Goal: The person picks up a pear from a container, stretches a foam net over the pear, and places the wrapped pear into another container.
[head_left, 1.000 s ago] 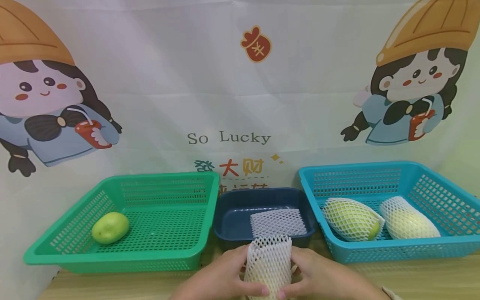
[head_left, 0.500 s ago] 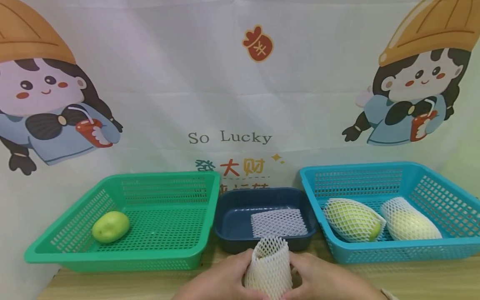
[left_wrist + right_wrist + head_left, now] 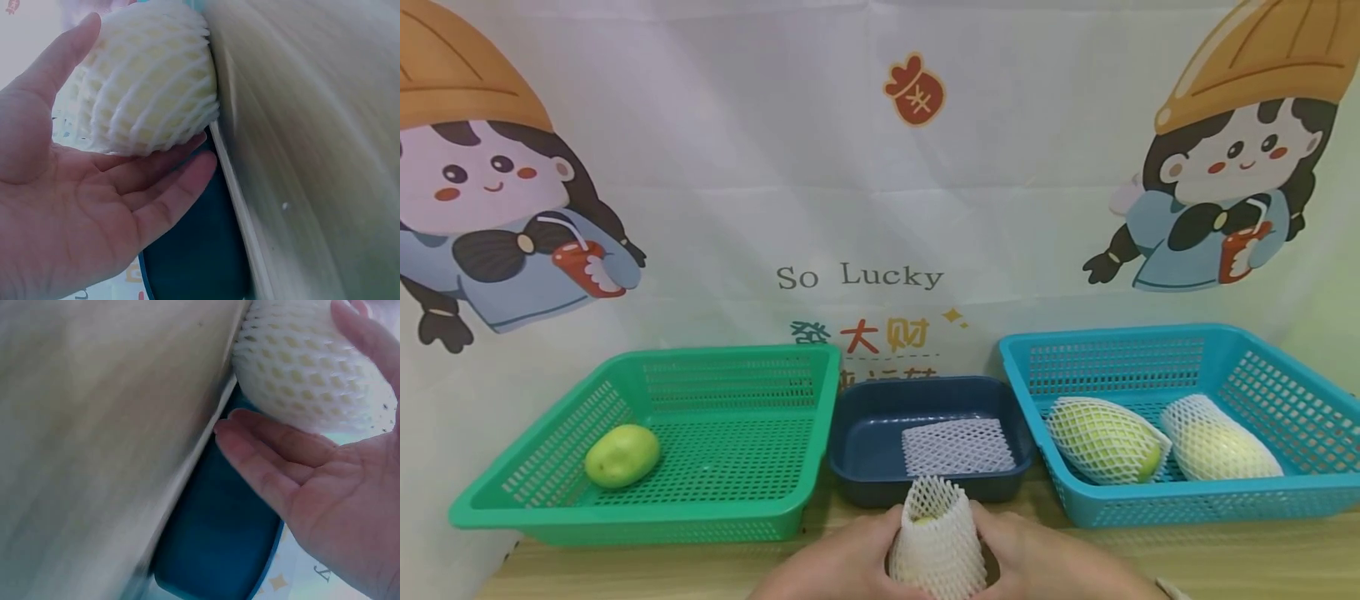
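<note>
At the bottom middle of the head view, a green fruit in a white foam net (image 3: pixel 937 550) stands between both hands. My left hand (image 3: pixel 850 557) holds its left side, my right hand (image 3: pixel 1037 557) its right side. Green skin shows through the net's open top. In the left wrist view, the left thumb and fingers (image 3: pixel 178 194) curve around the netted fruit (image 3: pixel 150 81). The right wrist view has the right hand's fingers (image 3: pixel 262 456) under the netted fruit (image 3: pixel 300 369), the thumb over it.
A green basket (image 3: pixel 662 512) at left holds one bare green fruit (image 3: pixel 622 456). The dark blue tray (image 3: pixel 868 442) behind the hands contains a flat foam net (image 3: pixel 957 446). At right, a blue basket (image 3: pixel 1210 497) holds two netted fruits (image 3: pixel 1101 437). A printed cloth hangs behind.
The net's open top has tilted toward the camera and sits lower, and green skin now shows inside it. Both hands have kept their hold; baskets and tray have stayed put.
</note>
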### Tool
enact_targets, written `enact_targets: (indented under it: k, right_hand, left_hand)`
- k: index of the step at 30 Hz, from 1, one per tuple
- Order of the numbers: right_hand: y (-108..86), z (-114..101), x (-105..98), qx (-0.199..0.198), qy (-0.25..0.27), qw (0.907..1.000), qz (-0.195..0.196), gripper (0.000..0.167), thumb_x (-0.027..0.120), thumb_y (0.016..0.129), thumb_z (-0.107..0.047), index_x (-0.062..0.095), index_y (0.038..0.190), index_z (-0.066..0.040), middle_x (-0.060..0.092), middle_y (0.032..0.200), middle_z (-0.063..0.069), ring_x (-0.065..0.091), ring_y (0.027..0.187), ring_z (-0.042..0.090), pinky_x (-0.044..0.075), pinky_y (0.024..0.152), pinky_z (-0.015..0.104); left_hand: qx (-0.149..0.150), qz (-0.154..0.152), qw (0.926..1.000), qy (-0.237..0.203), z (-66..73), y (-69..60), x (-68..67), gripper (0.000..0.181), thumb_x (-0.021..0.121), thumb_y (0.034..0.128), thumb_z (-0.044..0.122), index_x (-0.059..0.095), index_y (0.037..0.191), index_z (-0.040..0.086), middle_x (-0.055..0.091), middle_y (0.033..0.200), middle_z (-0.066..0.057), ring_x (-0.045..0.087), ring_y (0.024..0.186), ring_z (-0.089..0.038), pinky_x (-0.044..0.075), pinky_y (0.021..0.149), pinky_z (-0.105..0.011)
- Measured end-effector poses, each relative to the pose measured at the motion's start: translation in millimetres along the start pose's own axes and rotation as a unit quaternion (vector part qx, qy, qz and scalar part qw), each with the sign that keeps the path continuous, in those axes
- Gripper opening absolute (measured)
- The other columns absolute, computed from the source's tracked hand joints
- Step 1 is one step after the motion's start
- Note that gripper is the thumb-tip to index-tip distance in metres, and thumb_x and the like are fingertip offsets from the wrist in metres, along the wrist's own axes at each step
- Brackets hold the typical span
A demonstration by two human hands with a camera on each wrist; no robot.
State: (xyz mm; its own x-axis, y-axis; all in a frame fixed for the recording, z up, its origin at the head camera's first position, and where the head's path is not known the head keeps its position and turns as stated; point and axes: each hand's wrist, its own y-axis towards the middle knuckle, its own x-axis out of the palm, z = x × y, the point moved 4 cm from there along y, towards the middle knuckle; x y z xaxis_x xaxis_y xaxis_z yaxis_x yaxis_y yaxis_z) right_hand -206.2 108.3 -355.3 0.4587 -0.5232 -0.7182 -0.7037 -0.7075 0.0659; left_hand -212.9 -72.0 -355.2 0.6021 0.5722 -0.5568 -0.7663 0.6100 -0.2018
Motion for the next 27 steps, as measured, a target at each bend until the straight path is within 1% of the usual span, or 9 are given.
enact_targets:
  k: [2,5,7,11,14,18,21,25,27]
  right_hand:
    - [-0.3,-0.5,-1.7,0.037,0.032,0.9987,-0.012,0.062,0.075,0.076,-0.04,0.042,0.12,-0.012,0.059,0.106,-0.003,0.056,0.091,0.003,0.049,0.077,0.025]
    - [-2.1,-0.7,-5.3,0.093,0.114,0.9888,-0.026,0.06,0.075,0.077,-0.036,0.04,0.12,-0.013,0.057,0.11,-0.002,0.057,0.096,0.01,0.051,0.08,0.036]
    - [-4.3,-2.6,-8.8,0.102,0.146,0.9838,-0.022,0.064,0.075,0.078,-0.032,0.036,0.125,-0.013,0.054,0.117,0.001,0.056,0.103,0.015,0.05,0.083,0.038]
    - [-7.5,-11.3,-18.0,0.046,0.144,0.9885,0.011,0.064,0.072,0.079,-0.026,0.032,0.126,-0.01,0.051,0.117,0.008,0.053,0.103,0.014,0.047,0.083,0.026]
    - [-9.2,-16.8,-25.1,0.004,0.118,0.9922,0.04,0.062,0.071,0.079,-0.025,0.032,0.124,-0.009,0.05,0.114,0.009,0.053,0.097,0.01,0.046,0.079,0.021]
    - [-12.0,-18.6,-32.6,-0.008,0.086,0.9941,0.065,0.059,0.073,0.077,-0.025,0.037,0.122,-0.013,0.05,0.114,0.008,0.053,0.094,0.01,0.047,0.076,0.023]
    - [-13.9,-18.6,-34.8,-0.005,0.058,0.9957,0.072,0.058,0.074,0.076,-0.027,0.041,0.122,-0.017,0.049,0.116,0.006,0.053,0.093,0.01,0.047,0.074,0.023]
    - [-14.7,-18.1,-30.9,0.003,0.032,0.9978,0.058,0.059,0.075,0.073,-0.031,0.043,0.122,-0.024,0.046,0.117,0.003,0.052,0.093,0.009,0.046,0.072,0.023]
    - [-14.6,-17.7,-27.9,0.004,0.027,0.9985,0.048,0.059,0.075,0.073,-0.032,0.044,0.122,-0.026,0.046,0.116,0.002,0.051,0.093,0.008,0.045,0.072,0.023]
  left_hand:
    - [0.013,-0.006,0.999,-0.041,1.1,-1.8,0.5,0.048,0.076,0.0764,0.024,0.054,0.118,0.015,0.063,0.1,0.005,0.059,0.086,-0.009,0.049,0.074,-0.028]
    - [0.029,-0.021,0.9949,-0.095,3.0,-3.4,0.3,0.037,0.075,0.0776,0.018,0.059,0.111,0.014,0.065,0.097,0.004,0.061,0.085,-0.011,0.05,0.072,-0.026]
    - [0.04,-0.034,0.9915,-0.119,5.0,-3.7,-0.5,0.034,0.074,0.0787,0.017,0.059,0.109,0.012,0.064,0.096,0.003,0.06,0.085,-0.012,0.05,0.072,-0.024]
    - [0.076,-0.077,0.9763,-0.188,12.3,-3.3,-1.0,0.041,0.071,0.0822,0.017,0.053,0.118,0.009,0.062,0.105,-0.001,0.059,0.095,-0.013,0.049,0.08,-0.024]
    - [0.08,-0.078,0.9736,-0.199,14.8,-4.9,-4.6,0.045,0.071,0.082,0.016,0.051,0.121,0.008,0.061,0.109,-0.002,0.059,0.098,-0.016,0.049,0.084,-0.025]
    - [0.033,-0.03,0.9877,-0.15,11.0,-11.9,-17.1,0.06,0.07,0.0807,0.005,0.041,0.133,0.006,0.058,0.115,-0.006,0.061,0.1,-0.02,0.05,0.084,-0.029]
    - [0.028,0.02,0.9964,-0.077,8.9,-17.4,-26.8,0.057,0.062,0.0827,-0.003,0.039,0.134,0.002,0.053,0.118,-0.01,0.06,0.098,-0.024,0.05,0.079,-0.033]
    - [0.056,0.071,0.9954,0.032,10.2,-20.0,-32.8,0.018,0.057,0.0855,0.002,0.057,0.104,0.002,0.061,0.099,-0.007,0.059,0.084,-0.018,0.046,0.067,-0.026]
    - [0.057,0.079,0.9932,0.065,10.5,-19.5,-33.6,0.006,0.057,0.0843,0.006,0.06,0.09,0.006,0.062,0.085,-0.002,0.055,0.074,-0.011,0.043,0.062,-0.023]
